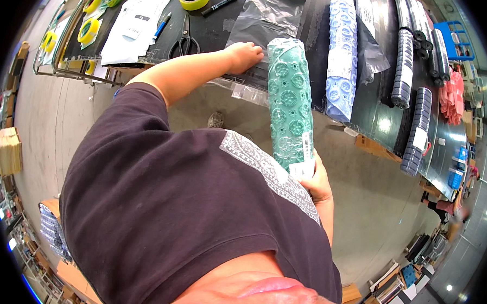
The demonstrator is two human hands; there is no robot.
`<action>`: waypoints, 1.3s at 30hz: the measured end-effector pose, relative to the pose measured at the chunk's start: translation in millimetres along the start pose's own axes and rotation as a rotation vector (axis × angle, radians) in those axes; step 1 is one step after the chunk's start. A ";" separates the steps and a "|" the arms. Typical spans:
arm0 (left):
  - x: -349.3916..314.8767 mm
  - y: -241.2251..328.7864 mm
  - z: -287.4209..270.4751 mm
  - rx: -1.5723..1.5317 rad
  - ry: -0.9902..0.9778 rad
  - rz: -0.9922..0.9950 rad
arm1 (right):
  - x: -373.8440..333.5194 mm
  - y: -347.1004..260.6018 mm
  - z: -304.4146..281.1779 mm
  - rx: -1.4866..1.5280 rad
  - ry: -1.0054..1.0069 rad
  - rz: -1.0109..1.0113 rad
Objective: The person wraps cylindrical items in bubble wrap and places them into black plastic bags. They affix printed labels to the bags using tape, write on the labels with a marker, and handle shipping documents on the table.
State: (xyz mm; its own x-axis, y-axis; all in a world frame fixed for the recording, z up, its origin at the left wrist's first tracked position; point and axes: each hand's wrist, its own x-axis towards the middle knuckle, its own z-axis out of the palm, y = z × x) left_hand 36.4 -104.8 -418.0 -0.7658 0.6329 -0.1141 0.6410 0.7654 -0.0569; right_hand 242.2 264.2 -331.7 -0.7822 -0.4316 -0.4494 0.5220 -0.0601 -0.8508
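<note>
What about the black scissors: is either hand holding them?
No, the scissors lie on the table, while the left hand is at the plastic sheet and the right hand holds the green roll.

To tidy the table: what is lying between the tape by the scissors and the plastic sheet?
A black marker lies between the tape and the sheet, in the head view.

It is bright here. Small white lamps [449,287] glow at the right, and the desk [384,124] has a shiny spot. Straight lines bend near the black corners.
</note>
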 end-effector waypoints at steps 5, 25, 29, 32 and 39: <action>-5.4 1.4 -14.1 -0.113 -0.102 0.018 | -3.8 21.2 -8.9 0.051 0.026 0.090; 3.5 -10.3 -7.7 -0.117 -0.066 0.013 | -8.9 18.1 2.5 -0.009 0.038 0.100; 3.9 -6.6 -0.3 -0.203 0.040 -0.121 | -18.8 18.6 6.7 -0.022 0.122 0.129; 7.9 -14.8 7.1 -0.402 0.122 -0.236 | -19.1 17.9 8.3 0.000 0.107 0.099; 36.9 -55.6 18.9 -1.295 -0.175 -0.558 | 7.3 6.6 3.2 -0.106 -0.065 0.108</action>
State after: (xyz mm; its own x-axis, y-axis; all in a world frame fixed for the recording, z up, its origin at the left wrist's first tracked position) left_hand -26.6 -126.2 -437.8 -0.8213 0.2676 -0.5038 -0.3105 0.5310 0.7884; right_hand 241.1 257.8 -339.7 -0.6980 -0.4879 -0.5242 0.5605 0.0833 -0.8239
